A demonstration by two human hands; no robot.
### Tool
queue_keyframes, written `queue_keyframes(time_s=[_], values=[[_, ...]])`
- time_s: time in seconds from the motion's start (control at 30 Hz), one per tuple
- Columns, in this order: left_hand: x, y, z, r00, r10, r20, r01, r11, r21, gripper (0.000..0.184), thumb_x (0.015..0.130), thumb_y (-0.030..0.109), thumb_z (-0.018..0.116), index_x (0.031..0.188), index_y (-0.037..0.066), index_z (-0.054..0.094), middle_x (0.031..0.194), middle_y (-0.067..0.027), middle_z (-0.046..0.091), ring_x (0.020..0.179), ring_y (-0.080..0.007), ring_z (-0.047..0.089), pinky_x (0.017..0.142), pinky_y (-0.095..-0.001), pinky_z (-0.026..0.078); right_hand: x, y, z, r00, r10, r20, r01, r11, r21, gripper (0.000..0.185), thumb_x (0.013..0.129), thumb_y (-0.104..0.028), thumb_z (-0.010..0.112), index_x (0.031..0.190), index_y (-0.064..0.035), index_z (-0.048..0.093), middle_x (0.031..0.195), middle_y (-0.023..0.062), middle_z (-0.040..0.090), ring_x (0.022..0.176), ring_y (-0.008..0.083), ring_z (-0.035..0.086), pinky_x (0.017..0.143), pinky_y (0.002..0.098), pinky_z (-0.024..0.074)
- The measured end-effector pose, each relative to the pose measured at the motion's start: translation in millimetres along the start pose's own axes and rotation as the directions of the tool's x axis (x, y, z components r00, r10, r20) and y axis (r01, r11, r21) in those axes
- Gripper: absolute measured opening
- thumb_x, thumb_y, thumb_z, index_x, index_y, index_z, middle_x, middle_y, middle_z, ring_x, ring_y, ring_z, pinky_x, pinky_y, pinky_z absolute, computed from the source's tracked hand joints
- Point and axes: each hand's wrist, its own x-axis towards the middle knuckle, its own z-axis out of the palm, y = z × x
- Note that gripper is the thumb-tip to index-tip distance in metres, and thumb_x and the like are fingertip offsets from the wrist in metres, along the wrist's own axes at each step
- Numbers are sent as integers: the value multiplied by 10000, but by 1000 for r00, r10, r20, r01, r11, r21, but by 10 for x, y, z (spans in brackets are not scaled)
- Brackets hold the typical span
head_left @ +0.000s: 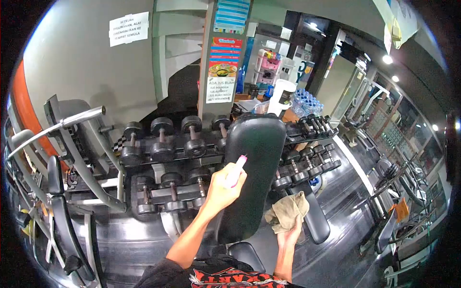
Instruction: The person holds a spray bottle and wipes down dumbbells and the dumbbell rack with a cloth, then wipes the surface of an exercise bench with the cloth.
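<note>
My left hand (224,188) is closed around a small pink-and-white bottle (236,172), its pink top tilted up and away from me. The bottle is over the black padded backrest (255,144) of a weight bench, which rises in front of me. Lower down on the right, my right hand (289,234) grips a crumpled greenish-beige cloth (289,211) beside the backrest, apart from it. Part of that hand's fingers is hidden by the cloth. The bench's seat pad (247,257) shows just below the backrest.
Racks of black dumbbells (194,137) stand behind the bench on both sides. A machine with grey tubes (81,117) is at left. Another black bench pad (317,218) lies to the right. Water bottles (307,103) stand on a counter behind. More gym machines line the right.
</note>
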Motion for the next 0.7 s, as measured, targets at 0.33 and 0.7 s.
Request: queue_keyframes(time_s=[0.33, 0.7], values=[[216, 44, 214, 988, 115, 108, -117, 993, 18, 105, 817, 87, 646, 876, 10, 604, 677, -92, 598, 583, -123, 562, 563, -281, 450, 347, 16, 231, 989, -117, 88, 115, 993, 29, 441, 981, -275, 403, 1352, -47, 338, 1328, 136, 462, 1185, 289, 499, 1000, 441, 414], [226, -207, 34, 1000, -4, -17, 3, 998, -57, 79, 828, 64, 642, 861, 14, 590, 634, -50, 558, 551, -98, 527, 516, -265, 433, 1482, 259, 1136, 810, -585, 43, 511, 667, -542, 431, 953, -282, 498, 1300, -38, 421, 1219, 110, 513, 1082, 195, 513, 912, 356, 429]])
